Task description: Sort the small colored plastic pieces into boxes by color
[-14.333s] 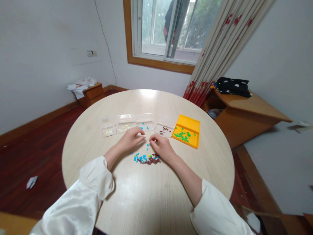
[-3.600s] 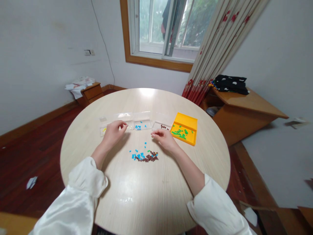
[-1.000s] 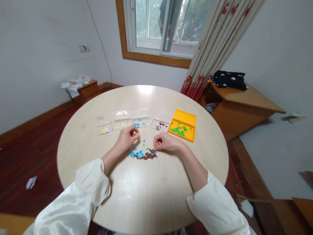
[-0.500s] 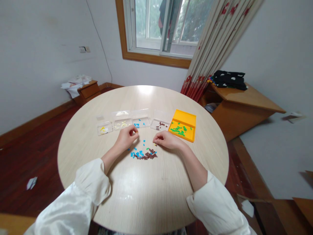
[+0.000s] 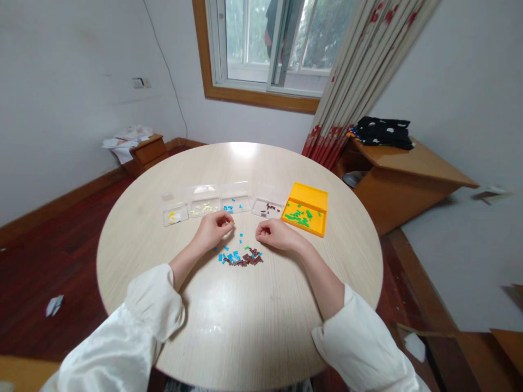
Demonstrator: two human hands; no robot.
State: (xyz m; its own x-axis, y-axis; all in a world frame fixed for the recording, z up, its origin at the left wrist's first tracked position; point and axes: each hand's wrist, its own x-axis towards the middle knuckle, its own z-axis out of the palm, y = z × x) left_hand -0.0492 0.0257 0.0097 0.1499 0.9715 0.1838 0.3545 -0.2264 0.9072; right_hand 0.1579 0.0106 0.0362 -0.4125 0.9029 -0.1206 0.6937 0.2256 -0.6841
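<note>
My left hand (image 5: pixel 213 228) is closed in a pinch, with a small yellow toy brick (image 5: pixel 232 222) just showing at the fingertips. Across a short gap, my right hand (image 5: pixel 278 234) is held low with thumb and fingers together; anything in them is hidden. Below and between the hands lies a loose pile of tiny bricks, brown ones (image 5: pixel 247 259) on the right and blue ones (image 5: pixel 229 256) on the left. One green brick (image 5: pixel 247 248) lies at the pile's upper edge. A pair of blue bricks (image 5: pixel 241 235) sits apart above it.
Clear open boxes hold yellow pieces (image 5: pixel 172 215), pale pieces (image 5: pixel 205 208), blue pieces (image 5: pixel 231 207) and brown pieces (image 5: pixel 270 207). A yellow box (image 5: pixel 307 191) with green pieces stands to the right. All rest on a round wooden table (image 5: pixel 229 316).
A small yellow and a brown piece under my right fingertips are out of sight now. The right fingers have curled in more. My left hand has shifted slightly right, and its yellow brick shows more.
</note>
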